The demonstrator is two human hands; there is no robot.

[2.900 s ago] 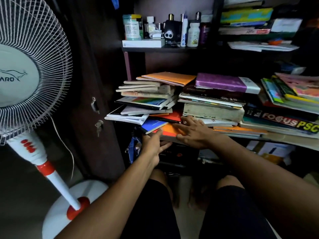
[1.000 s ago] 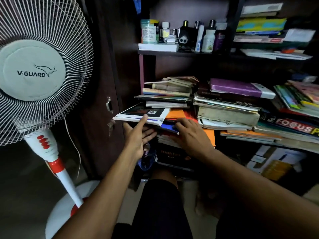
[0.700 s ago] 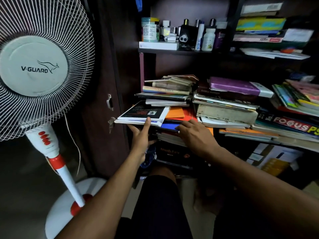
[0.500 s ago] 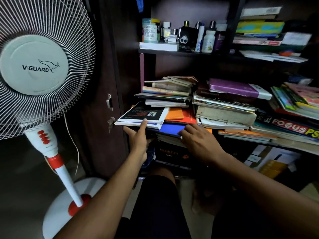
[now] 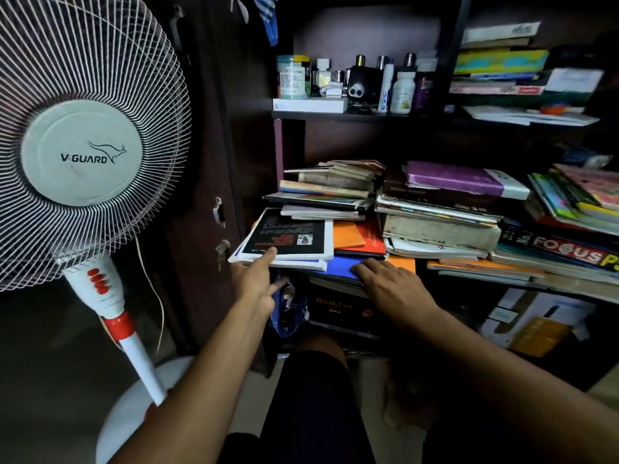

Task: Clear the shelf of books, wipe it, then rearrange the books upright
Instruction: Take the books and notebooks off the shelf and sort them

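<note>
Item: leftmost stack of books point(image 5: 321, 209), lying flat on the middle shelf point(image 5: 569, 291), straight ahead of me and slightly above my knees; front edge overhangs toward me.

Top front volume: black-covered book point(image 5: 284, 234), skewed, long axis running away from me and a little rightward, near corner jutting left past the shelf side.

My left hand point(image 5: 256, 283): under that corner, palm up as far as I can tell, thumb laid on the cover's near edge; a loose pinch on the book.

My right hand point(image 5: 388, 279): fingers spread flat on the blue book point(image 5: 341, 266) lower in the pile, orange cover point(image 5: 348, 234) just behind.

Nearer hand: left, for the black book; right steadies the base.

Judgement: clearing barely begun; neighbouring stacks untouched. Risk: upper books sliding off leftward toward the pedestal fan point(image 5: 83, 155).
</note>
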